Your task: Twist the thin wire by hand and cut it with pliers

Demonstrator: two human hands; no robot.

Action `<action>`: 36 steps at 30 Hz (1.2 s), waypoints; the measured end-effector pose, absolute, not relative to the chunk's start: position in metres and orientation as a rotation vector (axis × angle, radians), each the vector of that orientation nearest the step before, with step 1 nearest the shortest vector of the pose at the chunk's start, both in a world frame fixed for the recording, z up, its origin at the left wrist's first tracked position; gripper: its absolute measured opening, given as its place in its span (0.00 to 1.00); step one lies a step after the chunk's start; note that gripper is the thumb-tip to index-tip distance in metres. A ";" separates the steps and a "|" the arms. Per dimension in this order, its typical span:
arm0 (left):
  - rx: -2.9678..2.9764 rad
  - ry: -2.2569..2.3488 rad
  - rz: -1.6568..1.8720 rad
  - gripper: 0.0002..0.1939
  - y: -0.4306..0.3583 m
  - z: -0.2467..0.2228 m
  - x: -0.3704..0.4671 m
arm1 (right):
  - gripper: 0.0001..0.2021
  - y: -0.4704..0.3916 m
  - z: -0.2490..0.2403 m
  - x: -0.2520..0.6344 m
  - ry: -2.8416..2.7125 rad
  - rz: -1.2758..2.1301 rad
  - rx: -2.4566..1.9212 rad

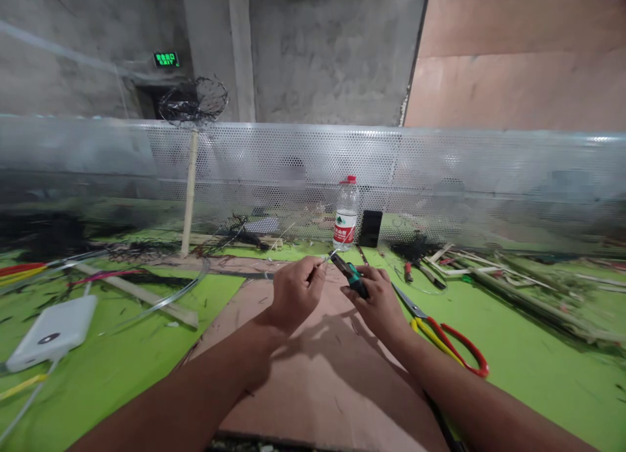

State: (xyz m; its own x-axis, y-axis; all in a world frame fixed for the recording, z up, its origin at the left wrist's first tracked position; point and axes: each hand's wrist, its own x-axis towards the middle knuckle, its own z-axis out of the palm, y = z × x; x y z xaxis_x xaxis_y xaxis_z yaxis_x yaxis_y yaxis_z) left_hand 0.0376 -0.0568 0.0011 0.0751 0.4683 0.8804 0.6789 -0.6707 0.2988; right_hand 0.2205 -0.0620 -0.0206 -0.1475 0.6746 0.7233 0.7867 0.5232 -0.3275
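Note:
In the head view, my left hand (299, 286) is closed in a pinch on a thin pale wire (337, 249), which sticks up near the fingertips. My right hand (377, 302) wraps round pliers (355, 281) with teal and black handles. The plier jaws point up and left, close to the left fingertips and the wire; whether they bite on it is too small to tell. Both hands are above a brown board (313, 393) that bears their shadows. Scissors (452, 344) with red and yellow handles lie beside my right forearm.
A water bottle (346, 210) and a black phone (371, 228) stand by the perforated metal screen (293, 152). Bamboo strips (518, 302) lie right. Left are a white device (53, 331), a wooden strip (141, 297) and an upright stick (189, 197) topped with tangled black strands (193, 103).

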 end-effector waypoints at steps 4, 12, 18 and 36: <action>-2.220 -1.185 -1.707 0.12 -0.059 0.001 0.040 | 0.10 -0.062 -0.020 0.223 -1.866 -0.189 -1.169; -2.391 -1.237 -1.811 0.15 -0.059 0.005 0.042 | 0.10 -0.057 -0.024 0.226 -1.889 -0.118 -1.195; -2.533 -1.220 -2.014 0.15 -0.059 0.010 0.044 | 0.10 -0.053 -0.024 0.229 -1.871 -0.289 -1.150; -2.785 -1.299 -2.285 0.16 -0.056 0.016 0.041 | 0.06 -0.047 -0.008 0.246 -1.991 -0.403 -1.101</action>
